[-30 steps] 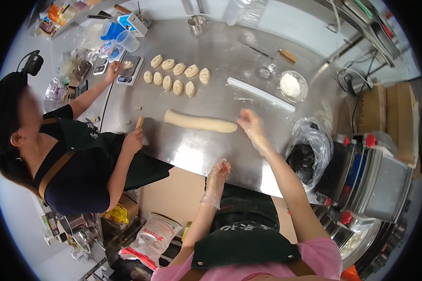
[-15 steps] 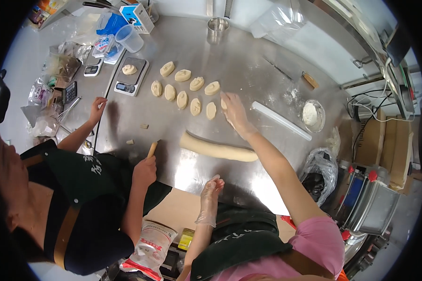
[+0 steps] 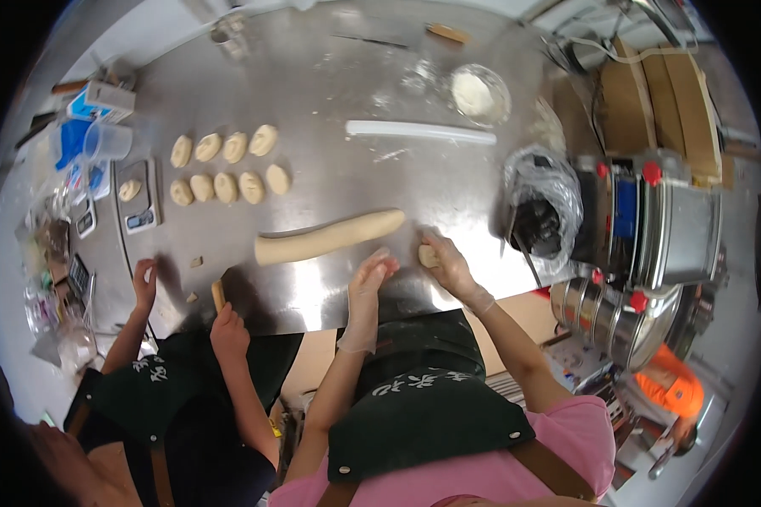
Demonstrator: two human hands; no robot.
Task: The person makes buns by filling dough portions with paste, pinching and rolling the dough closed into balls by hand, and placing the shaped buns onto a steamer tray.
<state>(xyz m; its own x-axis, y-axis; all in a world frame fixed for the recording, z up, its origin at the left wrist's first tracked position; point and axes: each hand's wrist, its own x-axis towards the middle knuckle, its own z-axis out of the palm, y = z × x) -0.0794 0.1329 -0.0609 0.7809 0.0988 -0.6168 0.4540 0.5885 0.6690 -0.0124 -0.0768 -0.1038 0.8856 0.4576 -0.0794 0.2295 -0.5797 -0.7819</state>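
Nine shaped dough pieces (image 3: 226, 166) already lying far left on steel table (image 3: 330, 76), long dough log (image 3: 330, 237) still waiting uncut nearby, right hand (image 3: 450, 264) closing around small dough lump (image 3: 429, 255), left hand (image 3: 370, 279) resting open, empty.

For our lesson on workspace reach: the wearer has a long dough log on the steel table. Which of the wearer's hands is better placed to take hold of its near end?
Probably the left hand. It hovers empty just below the dough log, while the right hand already holds a small dough piece.
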